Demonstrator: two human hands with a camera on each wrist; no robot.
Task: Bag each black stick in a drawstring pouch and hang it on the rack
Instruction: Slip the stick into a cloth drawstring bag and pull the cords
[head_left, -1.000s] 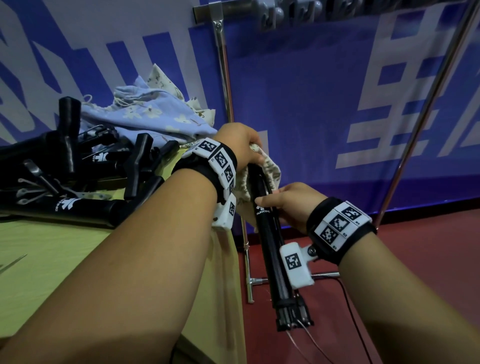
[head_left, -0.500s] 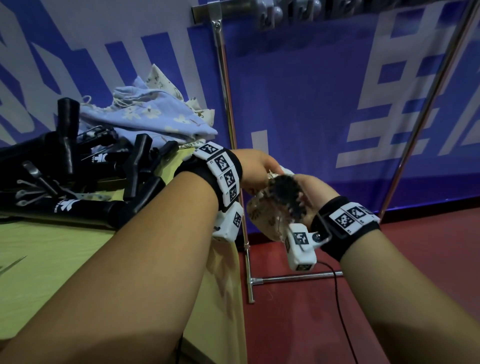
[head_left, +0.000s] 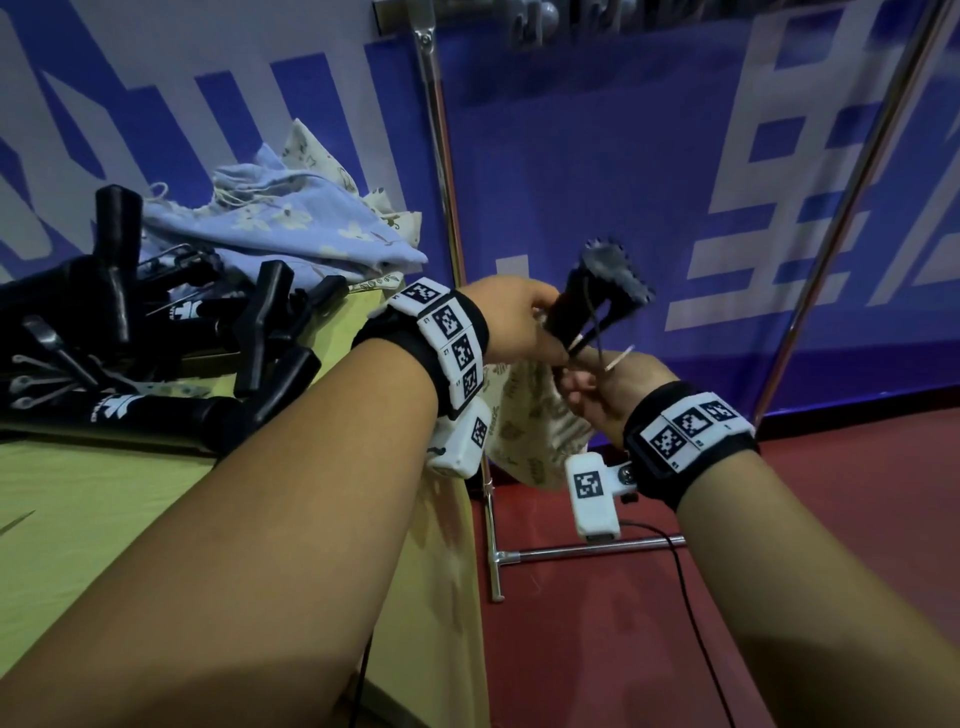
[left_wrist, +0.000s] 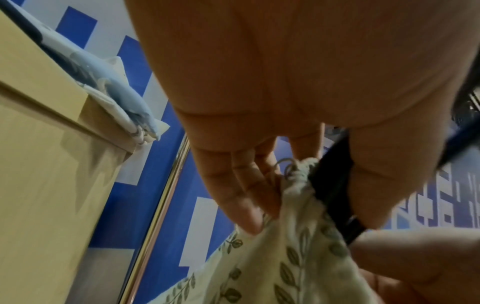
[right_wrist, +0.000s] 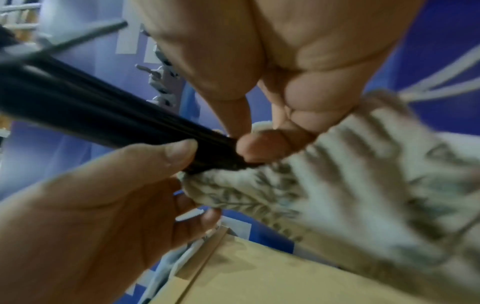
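One black stick (head_left: 582, 304) points up and away from me, its toothed end (head_left: 618, 270) topmost and thin cords dangling from it. Its lower end sits in the mouth of a cream leaf-print drawstring pouch (head_left: 524, 423) that hangs below my hands. My left hand (head_left: 522, 325) grips the stick at the pouch mouth, thumb (left_wrist: 374, 185) on one side and fingers (left_wrist: 246, 185) on the other. My right hand (head_left: 605, 387) curls its fingers (right_wrist: 311, 115) round the pouch rim (right_wrist: 262, 131) just beneath. How deep the stick reaches inside is hidden.
A heap of black sticks (head_left: 130, 364) lies on the yellow table (head_left: 104, 519) at left, with blue floral pouches (head_left: 291, 223) behind. The rack's upright pole (head_left: 441, 182) stands just beyond my hands, hooks (head_left: 535, 15) on top, a slanted pole (head_left: 857, 208) at right, red floor (head_left: 779, 623) below.
The stick, which hung downward below my hands a second ago, has swung up so its toothed end points upward. The pouch now hangs under my hands.
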